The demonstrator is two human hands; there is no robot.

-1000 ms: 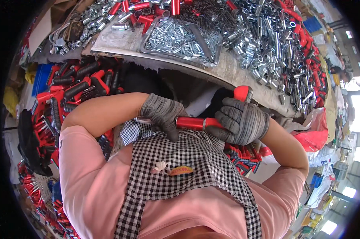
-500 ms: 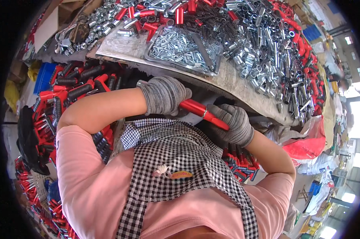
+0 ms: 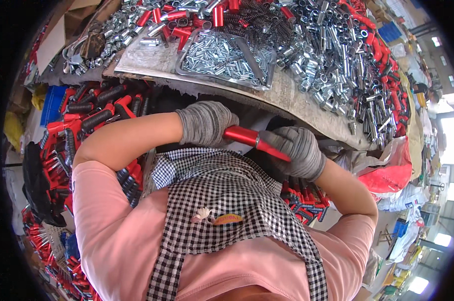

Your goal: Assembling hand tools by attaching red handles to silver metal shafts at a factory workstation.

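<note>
My left hand (image 3: 206, 124), in a grey striped knit glove, is closed around one end of a red tube-shaped tool part (image 3: 243, 135). A silver ring sits near its middle, and beyond the ring a tapered red piece slants down to the right. That tapered piece lies under the fingers of my right hand (image 3: 299, 153), gloved alike and closed on it. Both hands hold the part in front of my checked apron (image 3: 217, 185), just below the bench edge. The gloves hide its two ends in part, so its exact kind does not show.
Beyond my hands, a metal tray (image 3: 227, 80) of small silver pins rests on the bench (image 3: 152, 70). Around it lie dark coil springs (image 3: 259, 27), silver sockets (image 3: 327, 75) and red sleeves (image 3: 218, 16). Red tools with black grips (image 3: 99, 115) are piled at left; a red-and-white sack (image 3: 387, 173) stands right.
The bench and its parts have shifted slightly left and up in the picture. Both hands keep hold of the red part, with my right hand's grip nearly unchanged.
</note>
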